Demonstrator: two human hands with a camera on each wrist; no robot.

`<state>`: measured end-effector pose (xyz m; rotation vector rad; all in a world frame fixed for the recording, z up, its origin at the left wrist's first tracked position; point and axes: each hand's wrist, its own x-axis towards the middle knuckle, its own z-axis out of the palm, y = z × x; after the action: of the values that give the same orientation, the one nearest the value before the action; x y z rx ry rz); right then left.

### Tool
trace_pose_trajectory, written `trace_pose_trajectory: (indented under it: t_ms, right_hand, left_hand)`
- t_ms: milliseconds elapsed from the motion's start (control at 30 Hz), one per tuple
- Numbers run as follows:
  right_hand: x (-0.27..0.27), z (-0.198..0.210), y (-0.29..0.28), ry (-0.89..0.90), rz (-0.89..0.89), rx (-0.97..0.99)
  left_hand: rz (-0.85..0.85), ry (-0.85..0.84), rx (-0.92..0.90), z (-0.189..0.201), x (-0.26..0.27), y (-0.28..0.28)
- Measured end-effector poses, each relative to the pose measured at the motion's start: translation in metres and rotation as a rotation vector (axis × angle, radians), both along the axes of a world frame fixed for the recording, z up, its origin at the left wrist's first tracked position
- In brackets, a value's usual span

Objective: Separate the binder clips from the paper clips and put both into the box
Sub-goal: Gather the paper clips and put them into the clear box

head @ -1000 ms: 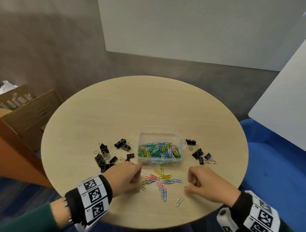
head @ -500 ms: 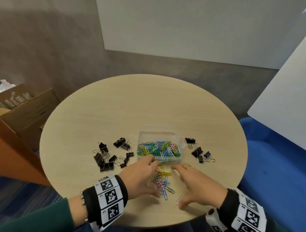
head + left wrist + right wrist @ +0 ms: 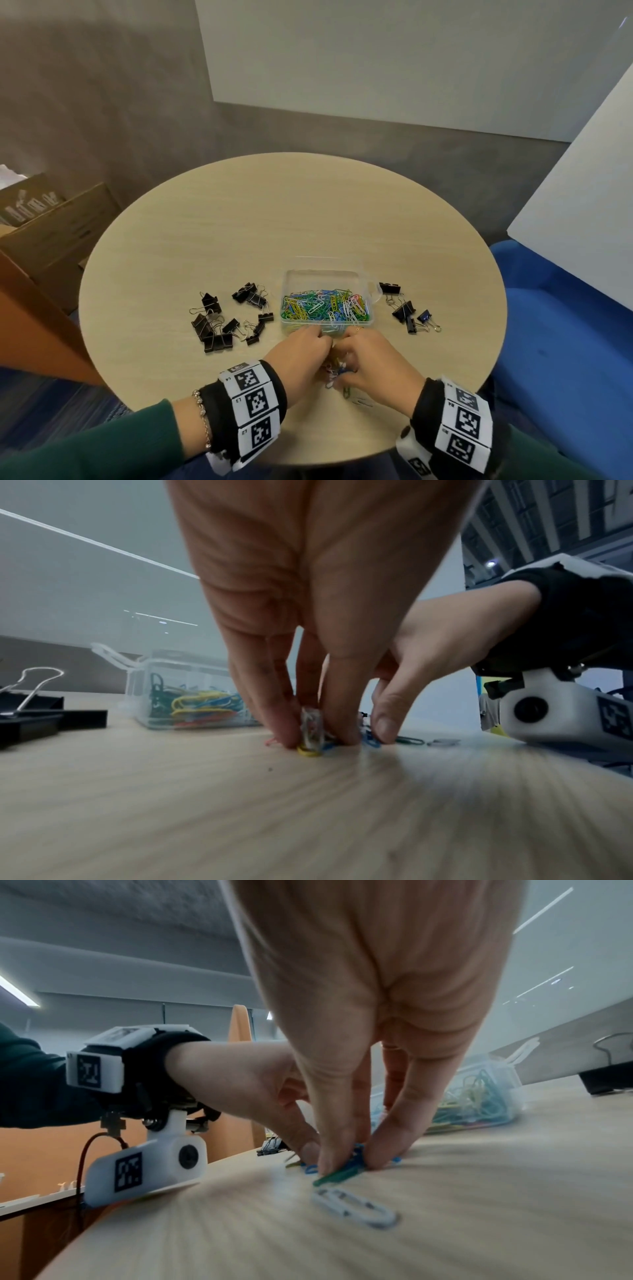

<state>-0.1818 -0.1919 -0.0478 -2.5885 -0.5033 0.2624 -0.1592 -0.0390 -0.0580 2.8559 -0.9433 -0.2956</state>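
Note:
A clear plastic box (image 3: 371, 298) with coloured paper clips (image 3: 323, 306) in it sits mid-table. Just in front of it my left hand (image 3: 301, 356) and right hand (image 3: 373, 363) meet over a small heap of loose paper clips (image 3: 334, 375). In the left wrist view my left fingertips (image 3: 287, 737) pinch a bunch of the loose paper clips (image 3: 311, 731) against the table. In the right wrist view my right fingertips (image 3: 383, 1153) pinch blue and green paper clips (image 3: 346, 1167). A white paper clip (image 3: 356, 1206) lies loose nearby. Black binder clips lie left (image 3: 222, 318) and right (image 3: 407, 311) of the box.
The round wooden table (image 3: 239, 222) has its front edge just under my wrists. Cardboard boxes (image 3: 58, 226) stand on the floor at the left. A blue seat (image 3: 565, 342) is at the right. White panels stand behind.
Both hands swept inward from either side of the loose paper clips. They now meet with fingertips pinched on the gathered heap in front of the box.

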Motion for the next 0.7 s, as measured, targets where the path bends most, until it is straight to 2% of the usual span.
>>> trace_pose_trajectory:
  t_ms: [233, 400, 500, 600, 700]
  right_hand:
    - [0.006, -0.004, -0.002, -0.029, -0.033, -0.101]
    - [0.009, -0.005, -0.012, -0.051, -0.021, -0.130]
    - [0.010, -0.002, -0.020, 0.015, -0.054, -0.054]
    - [0.014, 0.014, -0.023, 0.090, -0.082, 0.110]
    - [0.029, 0.036, -0.022, -0.050, -0.153, 0.241]
  left_hand:
    - [0.014, 0.041, 0.007, 0.001, 0.003, 0.005]
    - [0.031, 0.073, -0.071, 0.008, 0.006, 0.010]
    - [0.027, 0.075, -0.124, 0.018, 0.006, 0.013]
    - [0.031, 0.055, -0.235, 0.034, 0.013, 0.013]
    - [0.052, -0.020, -0.345, 0.055, 0.030, 0.009]
